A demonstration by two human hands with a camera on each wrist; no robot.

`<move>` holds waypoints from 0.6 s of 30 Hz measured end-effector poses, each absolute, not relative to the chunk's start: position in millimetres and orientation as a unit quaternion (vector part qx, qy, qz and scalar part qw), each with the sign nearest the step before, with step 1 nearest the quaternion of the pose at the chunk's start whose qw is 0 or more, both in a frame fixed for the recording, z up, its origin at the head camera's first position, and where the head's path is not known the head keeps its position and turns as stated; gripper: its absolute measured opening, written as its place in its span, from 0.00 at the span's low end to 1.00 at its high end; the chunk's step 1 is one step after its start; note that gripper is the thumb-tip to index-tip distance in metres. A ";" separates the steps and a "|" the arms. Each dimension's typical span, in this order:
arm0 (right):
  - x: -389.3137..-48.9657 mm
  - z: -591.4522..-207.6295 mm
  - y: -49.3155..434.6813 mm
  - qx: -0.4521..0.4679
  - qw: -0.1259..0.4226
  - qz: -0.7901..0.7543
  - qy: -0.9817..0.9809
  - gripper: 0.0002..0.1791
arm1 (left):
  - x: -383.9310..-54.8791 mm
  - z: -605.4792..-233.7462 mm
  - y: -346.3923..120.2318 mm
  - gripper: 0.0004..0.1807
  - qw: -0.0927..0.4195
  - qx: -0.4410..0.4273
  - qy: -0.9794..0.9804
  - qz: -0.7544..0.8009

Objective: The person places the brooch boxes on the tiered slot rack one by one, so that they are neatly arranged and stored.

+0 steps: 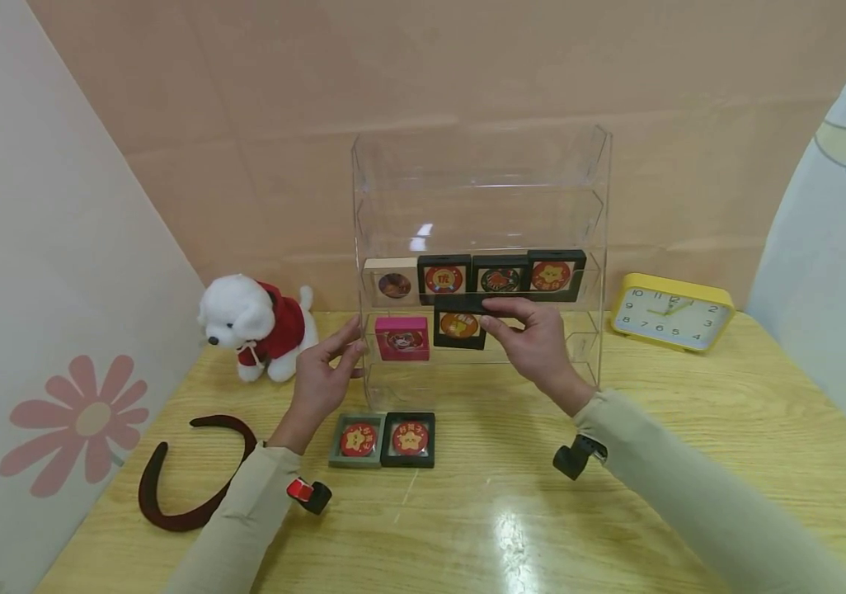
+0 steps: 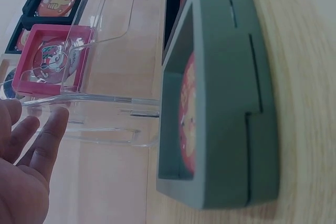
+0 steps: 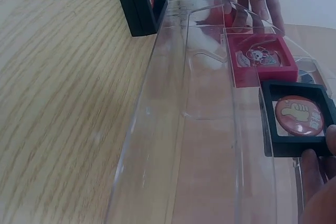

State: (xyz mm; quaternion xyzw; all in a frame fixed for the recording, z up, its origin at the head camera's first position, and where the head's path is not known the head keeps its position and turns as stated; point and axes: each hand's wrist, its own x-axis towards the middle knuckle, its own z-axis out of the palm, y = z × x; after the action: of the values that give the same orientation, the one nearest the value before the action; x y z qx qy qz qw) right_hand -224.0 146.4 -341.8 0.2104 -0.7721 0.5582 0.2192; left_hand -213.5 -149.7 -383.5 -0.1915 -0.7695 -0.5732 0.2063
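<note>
A clear acrylic tiered rack stands on the table. My right hand pinches the right edge of a black square badge case at a lower tier. Its round badge is red with a yellow thumbs-up. Left of it on that tier sits a pink badge case. My left hand touches the rack's left side, its fingers fairly straight in the left wrist view. Higher up stand a cream case and several black cases in a row.
In front of the rack, a grey-green case and a black case lie side by side. A white plush dog in red and a dark headband are at the left. A yellow clock stands at the right.
</note>
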 end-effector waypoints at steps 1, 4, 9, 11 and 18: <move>-225.1 -343.2 146.0 0.211 0.222 0.556 -0.773 0.11 | -213.5 -383.6 -149.8 0.22 0.206 -0.193 -0.769 -0.574; -227.8 -347.2 144.8 0.213 0.227 0.554 -0.772 0.11 | -211.4 -380.4 -148.9 0.22 0.201 -0.191 -0.766 -0.580; -223.8 -346.3 141.4 0.202 0.217 0.552 -0.779 0.11 | -201.3 -365.6 -143.8 0.21 0.198 -0.190 -0.768 -0.579; -223.0 -346.6 140.7 0.196 0.212 0.551 -0.783 0.11 | -198.4 -361.6 -142.5 0.21 0.200 -0.194 -0.768 -0.577; -225.9 -353.7 139.2 0.201 0.209 0.559 -0.777 0.12 | -194.8 -357.2 -141.2 0.21 0.195 -0.188 -0.772 -0.575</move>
State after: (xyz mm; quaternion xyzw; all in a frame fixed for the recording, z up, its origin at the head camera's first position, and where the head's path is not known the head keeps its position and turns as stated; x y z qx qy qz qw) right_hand -225.9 139.2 -353.7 0.2006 -0.7771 0.5590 0.2085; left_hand -194.8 -141.2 -357.2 -0.1883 -0.7715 -0.5754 0.1954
